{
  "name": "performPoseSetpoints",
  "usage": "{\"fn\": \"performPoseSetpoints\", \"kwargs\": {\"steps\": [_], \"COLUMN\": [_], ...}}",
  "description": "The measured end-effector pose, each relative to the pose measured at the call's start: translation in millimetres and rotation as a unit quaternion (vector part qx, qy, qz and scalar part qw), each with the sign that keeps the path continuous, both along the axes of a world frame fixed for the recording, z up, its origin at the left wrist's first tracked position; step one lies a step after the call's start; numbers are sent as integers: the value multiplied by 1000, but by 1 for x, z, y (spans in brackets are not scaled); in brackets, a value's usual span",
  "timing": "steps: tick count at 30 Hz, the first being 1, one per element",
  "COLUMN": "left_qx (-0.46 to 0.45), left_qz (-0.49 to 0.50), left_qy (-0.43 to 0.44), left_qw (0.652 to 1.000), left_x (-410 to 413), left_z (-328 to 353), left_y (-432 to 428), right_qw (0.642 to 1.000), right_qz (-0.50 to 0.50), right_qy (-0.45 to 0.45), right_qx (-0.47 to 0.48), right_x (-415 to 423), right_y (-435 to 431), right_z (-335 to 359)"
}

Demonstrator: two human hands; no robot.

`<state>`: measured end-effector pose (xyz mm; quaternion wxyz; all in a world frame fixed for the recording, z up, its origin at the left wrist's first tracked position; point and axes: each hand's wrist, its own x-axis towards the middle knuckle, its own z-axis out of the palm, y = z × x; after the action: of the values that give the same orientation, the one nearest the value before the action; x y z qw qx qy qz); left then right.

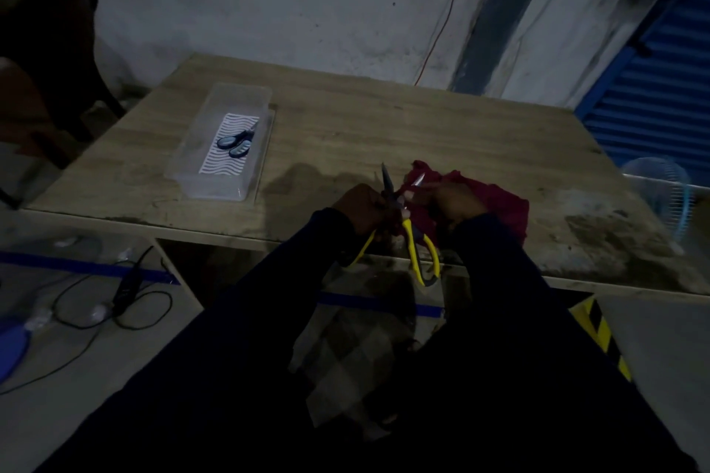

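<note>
- wiping step, i judge: my left hand (361,209) grips one handle of the yellow scissors (413,242), blades spread, over the near edge of the worktop (422,119)
- my right hand (457,200) bunches the red cloth (499,200) against one blade
- next: draw the cloth along that blade, fingers off the edge

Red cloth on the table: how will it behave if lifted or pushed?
Likely floppy: the red cloth lies crumpled in folds on the table, bunched at the right hand. Probably light; lifted by a corner it should drape. Pushed, it would likely wrinkle up rather than slide as one piece.
</note>
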<state>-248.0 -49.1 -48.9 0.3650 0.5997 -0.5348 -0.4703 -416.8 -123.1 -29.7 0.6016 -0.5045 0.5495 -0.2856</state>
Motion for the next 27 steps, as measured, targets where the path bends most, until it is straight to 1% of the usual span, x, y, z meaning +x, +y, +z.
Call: {"fn": "performPoseSetpoints", "kwargs": {"steps": [1,3,8,10,11,12,13,14,15,18,19,22,23,25,27], "left_qx": [-1,14,8,10,9,8,7,7,1,-17,-25,-58,-72,-97,-98], "left_qz": [-3,-1,-7,-5,-11,-16,-13,-4,4,5,5,20,28,41,60], "left_qy": [0,-2,-9,-9,-14,-16,-17,-17,-12,-4,-6,7,8,1,28], "left_qw": [1000,1000,1000,1000,1000,1000,1000,1000,1000,1000,1000,998,997,994,993], "left_x": [1,5,0,1,1,1,3,4,5,5,5,6,7,7,9], "left_z": [2,1,6,6,5,4,3,2,1,-3,-3,-9,-12,-15,-15], "left_y": [0,0,1,0,0,1,2,3,3,2,2,2,2,4,5], "right_qw": [999,996,982,976,969,954,930,919,922,936,945,956,958,962,965], "right_qz": [-9,-37,-79,-102,-115,-121,-129,-136,-148,-91,-90,-144,-162,-173,-173], "right_qy": [-36,-63,-155,-175,-201,-252,-322,-347,-336,-332,-310,-255,-236,-203,-171], "right_qx": [19,42,79,79,84,104,122,128,123,75,56,19,-6,-55,-100], "right_x": [0,-1,-4,-6,-11,-18,-27,-36,-41,-37,-32,-21,-19,-17,-16], "right_y": [5,4,-11,-11,-14,-16,-23,-33,-36,-30,-24,-12,-10,-7,-4], "right_z": [1,1,-4,-2,-1,1,-3,-7,-6,-9,-12,-26,-30,-37,-42]}}
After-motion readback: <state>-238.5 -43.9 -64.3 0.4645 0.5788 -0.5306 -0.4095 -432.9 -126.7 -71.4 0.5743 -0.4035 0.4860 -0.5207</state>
